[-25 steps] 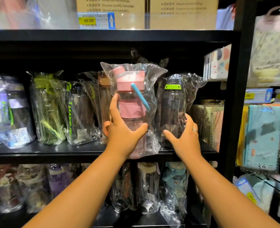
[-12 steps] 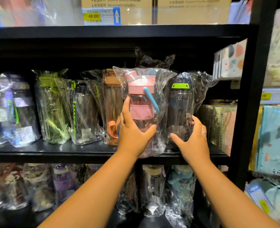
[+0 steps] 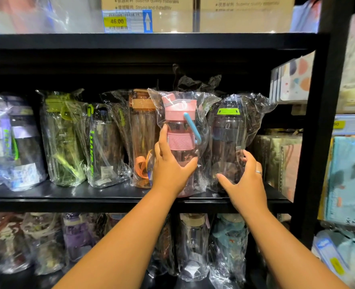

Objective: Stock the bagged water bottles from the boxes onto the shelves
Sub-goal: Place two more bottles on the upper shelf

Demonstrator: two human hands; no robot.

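Pink bagged bottle [image 3: 180,140] gripped upright by left hand [image 3: 170,170] (right hand [image 3: 245,184] curls round dark bottle [image 3: 227,130]).

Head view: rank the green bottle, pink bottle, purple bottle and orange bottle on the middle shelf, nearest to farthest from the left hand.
1. pink bottle, gripped by the left hand.
2. orange bottle, just left of it.
3. green bottle, further left.
4. purple bottle, far left end.
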